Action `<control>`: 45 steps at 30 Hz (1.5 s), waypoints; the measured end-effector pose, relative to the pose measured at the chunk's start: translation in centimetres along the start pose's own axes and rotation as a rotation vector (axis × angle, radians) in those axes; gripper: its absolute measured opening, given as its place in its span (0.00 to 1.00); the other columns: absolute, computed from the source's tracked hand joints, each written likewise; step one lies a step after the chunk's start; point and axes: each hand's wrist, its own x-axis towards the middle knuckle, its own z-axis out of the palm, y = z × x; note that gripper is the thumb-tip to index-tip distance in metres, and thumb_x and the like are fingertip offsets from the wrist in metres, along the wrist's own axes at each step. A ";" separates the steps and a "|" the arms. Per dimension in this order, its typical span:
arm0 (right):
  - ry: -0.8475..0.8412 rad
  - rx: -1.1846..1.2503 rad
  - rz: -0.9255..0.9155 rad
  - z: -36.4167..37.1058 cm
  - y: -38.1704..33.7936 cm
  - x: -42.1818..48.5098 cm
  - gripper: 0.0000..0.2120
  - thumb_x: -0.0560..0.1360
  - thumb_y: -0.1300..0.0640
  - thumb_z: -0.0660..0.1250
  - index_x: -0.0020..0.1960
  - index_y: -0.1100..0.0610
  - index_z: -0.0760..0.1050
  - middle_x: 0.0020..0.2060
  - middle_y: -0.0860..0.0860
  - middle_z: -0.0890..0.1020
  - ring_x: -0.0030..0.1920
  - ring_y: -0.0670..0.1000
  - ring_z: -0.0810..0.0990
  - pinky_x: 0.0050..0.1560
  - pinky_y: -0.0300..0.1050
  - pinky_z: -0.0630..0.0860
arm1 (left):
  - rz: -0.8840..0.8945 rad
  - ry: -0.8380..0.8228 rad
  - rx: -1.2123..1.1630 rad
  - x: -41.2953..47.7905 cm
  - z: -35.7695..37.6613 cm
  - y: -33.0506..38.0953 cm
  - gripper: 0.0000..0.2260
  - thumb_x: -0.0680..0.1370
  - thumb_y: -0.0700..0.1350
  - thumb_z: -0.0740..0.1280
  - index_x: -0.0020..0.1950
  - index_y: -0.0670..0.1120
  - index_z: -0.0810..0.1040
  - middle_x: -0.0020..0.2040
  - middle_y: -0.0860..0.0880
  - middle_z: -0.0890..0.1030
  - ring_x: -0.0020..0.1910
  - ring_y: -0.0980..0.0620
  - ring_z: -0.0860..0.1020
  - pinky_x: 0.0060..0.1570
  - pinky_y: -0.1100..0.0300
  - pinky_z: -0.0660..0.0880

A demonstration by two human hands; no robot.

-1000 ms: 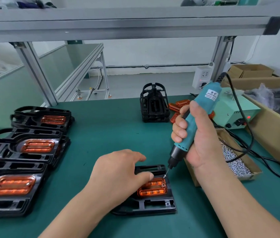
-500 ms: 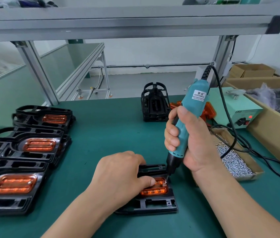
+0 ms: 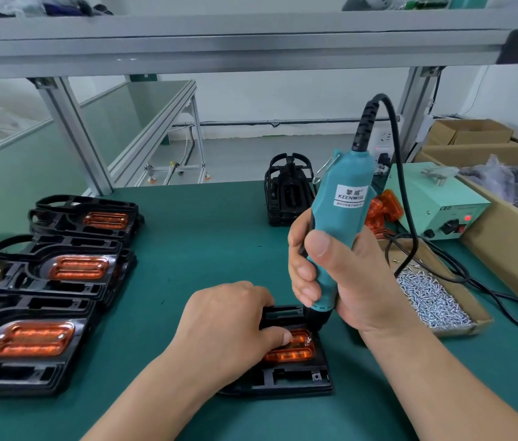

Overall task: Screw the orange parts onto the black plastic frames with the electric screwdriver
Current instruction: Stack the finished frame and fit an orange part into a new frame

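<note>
A black plastic frame (image 3: 295,378) lies flat on the green mat in front of me, with an orange part (image 3: 295,353) seated in it. My left hand (image 3: 229,323) presses down on the frame and the orange part's left end, covering much of both. My right hand (image 3: 343,281) grips the teal electric screwdriver (image 3: 341,211) nearly upright, its black nose down on the orange part's far right corner. The bit tip is hidden by the nose.
Stacks of black frames with orange parts (image 3: 51,272) sit at the left. An upright bundle of black frames (image 3: 286,192) and loose orange parts (image 3: 384,208) stand at the back. A cardboard tray of screws (image 3: 432,300), a green power supply (image 3: 435,202) and cables lie to the right.
My right hand has swung the screwdriver from tilted to nearly upright and lowered it, so its nose now sits on the orange part's corner. My left hand has stayed on the frame.
</note>
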 end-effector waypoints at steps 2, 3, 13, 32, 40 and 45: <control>-0.025 -0.017 -0.003 0.1 0.2 -0.1 0.30 0.77 0.41 0.77 0.48 0.67 0.70 0.32 0.55 0.72 0.26 0.50 0.72 0.30 0.43 0.72 | -0.001 -0.004 0.003 0.0 -0.1 0.0 0.24 0.70 0.75 0.64 0.54 0.58 0.79 0.41 0.58 0.79 0.42 0.56 0.79 0.41 0.57 0.76; -0.037 -0.029 -0.003 0.1 0.2 -0.2 0.29 0.77 0.41 0.77 0.48 0.67 0.70 0.31 0.56 0.72 0.26 0.50 0.72 0.30 0.43 0.73 | 0.000 -0.010 0.006 0.0 -0.1 0.1 0.24 0.70 0.75 0.63 0.55 0.59 0.79 0.42 0.58 0.80 0.42 0.56 0.79 0.40 0.57 0.75; -0.069 -0.128 0.004 0.6 0.8 -0.3 0.23 0.78 0.40 0.76 0.49 0.60 0.76 0.29 0.61 0.72 0.27 0.52 0.72 0.32 0.45 0.73 | 0.008 -0.026 -0.023 -0.1 -0.2 0.0 0.22 0.72 0.73 0.64 0.56 0.61 0.76 0.45 0.59 0.80 0.45 0.57 0.79 0.45 0.56 0.77; -0.072 -0.096 0.045 0.3 0.4 0.0 0.14 0.77 0.57 0.71 0.41 0.63 0.70 0.27 0.62 0.68 0.24 0.53 0.69 0.30 0.44 0.73 | 0.011 -0.024 -0.026 0.0 0.1 0.1 0.23 0.71 0.74 0.63 0.59 0.62 0.77 0.47 0.59 0.81 0.48 0.57 0.79 0.43 0.57 0.74; -0.144 -0.043 0.019 0.2 0.5 -0.5 0.15 0.78 0.47 0.77 0.51 0.57 0.79 0.29 0.56 0.73 0.25 0.51 0.73 0.31 0.44 0.74 | 0.009 -0.030 -0.038 0.0 -0.1 0.1 0.21 0.71 0.73 0.64 0.56 0.61 0.77 0.46 0.59 0.81 0.47 0.56 0.80 0.44 0.56 0.76; -0.145 -0.125 -0.037 0.1 0.3 -0.9 0.06 0.78 0.55 0.75 0.52 0.56 0.80 0.28 0.57 0.76 0.25 0.54 0.74 0.32 0.46 0.74 | 0.028 -0.021 -0.001 -0.1 -0.1 0.2 0.20 0.73 0.71 0.64 0.53 0.58 0.76 0.44 0.57 0.80 0.46 0.54 0.79 0.41 0.55 0.74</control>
